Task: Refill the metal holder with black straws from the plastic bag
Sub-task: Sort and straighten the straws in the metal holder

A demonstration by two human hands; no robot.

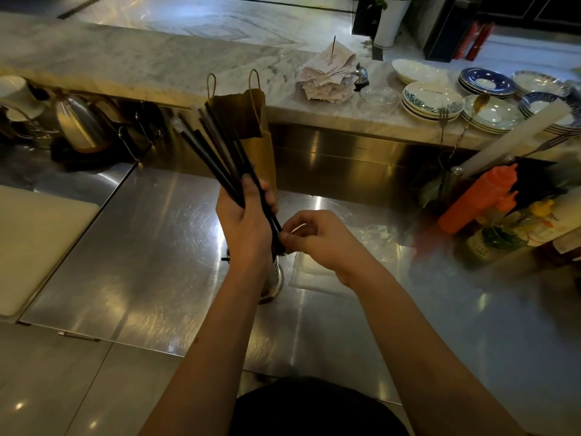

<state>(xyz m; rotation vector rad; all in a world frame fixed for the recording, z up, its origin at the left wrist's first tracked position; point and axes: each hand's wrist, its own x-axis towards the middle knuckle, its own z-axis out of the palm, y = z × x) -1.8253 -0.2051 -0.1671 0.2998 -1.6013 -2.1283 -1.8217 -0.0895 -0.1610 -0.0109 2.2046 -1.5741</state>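
Observation:
My left hand (pixel 243 215) grips a bundle of black straws (pixel 217 152) that fans up and to the left above the steel counter. At the bundle's lower end my right hand (pixel 309 237) pinches the straws' tips with thumb and fingers. Directly below the hands stands the metal holder (pixel 274 278), mostly hidden behind my left wrist. A clear plastic bag (pixel 374 237) lies flat on the counter to the right of my right hand.
A brown paper bag (pixel 257 133) stands just behind the straws. A kettle (pixel 80 121) sits at the back left and a white board (pixel 34 243) at the left. Orange squeeze bottles (pixel 478 199) and jars crowd the right; plates (pixel 430 102) and receipts (pixel 327 77) lie on the marble ledge.

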